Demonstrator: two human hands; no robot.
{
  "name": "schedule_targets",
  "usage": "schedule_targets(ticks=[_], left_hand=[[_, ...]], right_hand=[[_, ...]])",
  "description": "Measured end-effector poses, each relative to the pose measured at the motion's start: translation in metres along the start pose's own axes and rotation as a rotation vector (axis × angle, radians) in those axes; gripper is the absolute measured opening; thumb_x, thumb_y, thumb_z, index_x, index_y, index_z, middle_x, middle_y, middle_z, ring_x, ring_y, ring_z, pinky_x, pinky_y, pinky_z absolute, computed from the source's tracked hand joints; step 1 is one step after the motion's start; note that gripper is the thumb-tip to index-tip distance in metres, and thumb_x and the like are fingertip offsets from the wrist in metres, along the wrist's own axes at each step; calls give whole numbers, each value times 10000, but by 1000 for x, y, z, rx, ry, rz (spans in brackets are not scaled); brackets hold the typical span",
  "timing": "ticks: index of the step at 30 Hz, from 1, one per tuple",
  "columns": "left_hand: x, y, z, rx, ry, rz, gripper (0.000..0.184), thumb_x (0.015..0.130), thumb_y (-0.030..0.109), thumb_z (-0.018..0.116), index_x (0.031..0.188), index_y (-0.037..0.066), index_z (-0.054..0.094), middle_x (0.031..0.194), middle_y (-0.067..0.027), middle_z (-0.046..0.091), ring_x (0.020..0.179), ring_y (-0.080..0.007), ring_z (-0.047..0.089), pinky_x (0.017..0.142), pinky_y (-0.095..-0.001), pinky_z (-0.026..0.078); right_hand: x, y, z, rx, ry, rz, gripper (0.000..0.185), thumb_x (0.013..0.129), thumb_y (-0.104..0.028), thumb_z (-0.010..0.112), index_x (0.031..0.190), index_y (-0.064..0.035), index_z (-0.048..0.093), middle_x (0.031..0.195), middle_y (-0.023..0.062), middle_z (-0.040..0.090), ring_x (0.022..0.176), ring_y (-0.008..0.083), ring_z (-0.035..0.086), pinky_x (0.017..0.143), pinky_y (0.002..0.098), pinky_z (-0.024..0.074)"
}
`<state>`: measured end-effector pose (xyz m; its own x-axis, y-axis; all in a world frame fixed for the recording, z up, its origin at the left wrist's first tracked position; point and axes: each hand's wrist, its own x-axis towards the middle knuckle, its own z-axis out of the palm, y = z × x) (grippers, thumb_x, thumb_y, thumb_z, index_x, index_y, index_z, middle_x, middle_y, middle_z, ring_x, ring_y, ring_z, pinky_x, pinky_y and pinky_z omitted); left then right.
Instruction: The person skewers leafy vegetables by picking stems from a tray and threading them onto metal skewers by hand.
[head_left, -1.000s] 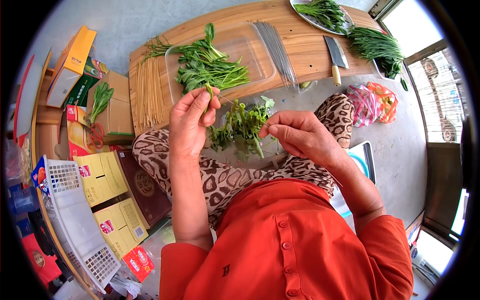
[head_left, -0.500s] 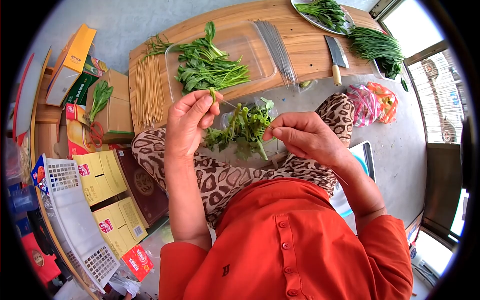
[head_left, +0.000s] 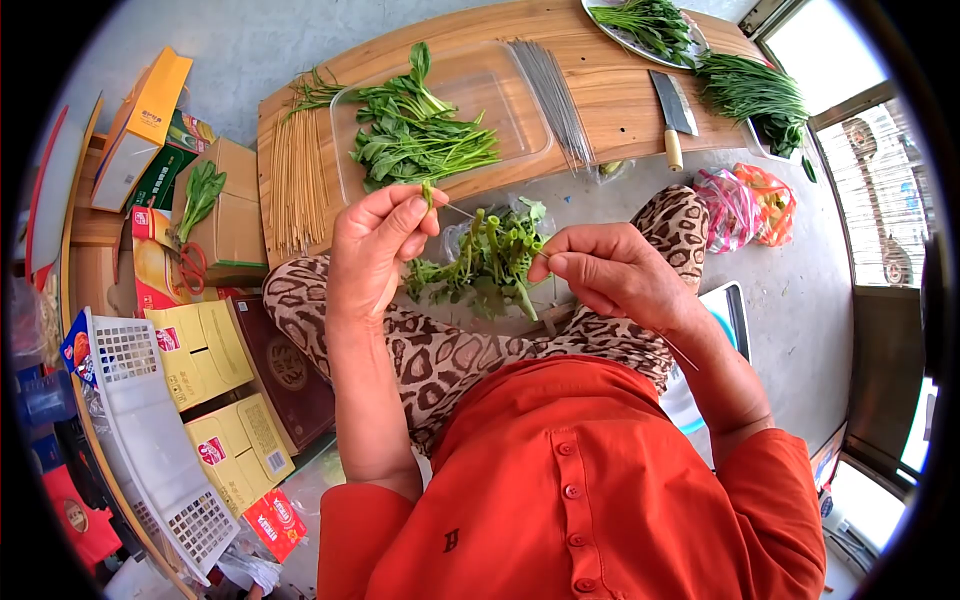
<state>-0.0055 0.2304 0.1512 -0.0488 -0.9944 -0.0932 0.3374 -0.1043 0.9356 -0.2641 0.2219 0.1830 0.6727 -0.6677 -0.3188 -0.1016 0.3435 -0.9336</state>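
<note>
My left hand (head_left: 378,240) is closed, pinching a short green stem (head_left: 428,195) between thumb and fingertips. A thin metal skewer (head_left: 458,210) runs from near that stem into a bunch of leafy greens (head_left: 490,255) with cut stalks. The greens look threaded on it, though their lower part overlaps what lies below. My right hand (head_left: 610,275) grips the skewer at the right side of the bunch, thumb against the fingers. The skewer's other end sticks out below my right wrist.
Ahead stands a wooden table (head_left: 620,90) with a clear plastic tray (head_left: 500,110) of leafy greens, bamboo skewers (head_left: 297,180), metal skewers (head_left: 552,100) and a cleaver (head_left: 673,105). Chives (head_left: 755,95) lie at the right end. Boxes (head_left: 205,350), scissors (head_left: 192,268) and a white basket (head_left: 150,420) are left.
My left hand has shifted very slightly, with the stem tipped more upright in its pinch. My right hand and the skewer look nearly still.
</note>
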Motion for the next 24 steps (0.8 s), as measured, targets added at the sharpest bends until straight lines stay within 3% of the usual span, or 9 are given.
schedule_targets(ticks=[9,12,14,17,24], left_hand=[[-3,-3,10,-66,-36,-50,168,895,93,615,993,-36,657,781,-44,633,579,-33,437,521,-163,345],[-2,0,13,50,-19,11,160,881,76,627,991,-36,658,844,-55,654,645,-48,490,573,-178,390],[2,-5,11,150,-48,178,148,871,53,630,986,-34,664,893,-56,661,770,-80,559,680,-196,443],[6,-4,13,164,-85,168,134,866,31,627,975,-32,672,956,-72,669,906,-111,593,791,-219,465],[11,-5,15,169,-154,21,120,860,27,633,952,-33,682,960,-89,688,907,-125,624,802,-246,493]], right_hand=[[4,-3,2,73,-18,27,261,977,-230,498,1011,-3,624,485,-73,351,405,18,288,389,201,194],[6,-2,-4,132,-51,39,251,974,-224,499,1011,-16,634,490,-68,360,415,22,294,394,205,198],[6,0,-5,166,-69,43,241,972,-217,501,1011,-27,644,497,-66,367,428,25,305,402,209,206],[6,1,-5,183,-73,44,244,971,-222,501,1008,-27,642,489,-63,362,421,27,297,401,212,198],[7,3,-7,181,-40,54,238,971,-223,502,986,-29,638,491,-61,371,413,28,303,393,209,197]])
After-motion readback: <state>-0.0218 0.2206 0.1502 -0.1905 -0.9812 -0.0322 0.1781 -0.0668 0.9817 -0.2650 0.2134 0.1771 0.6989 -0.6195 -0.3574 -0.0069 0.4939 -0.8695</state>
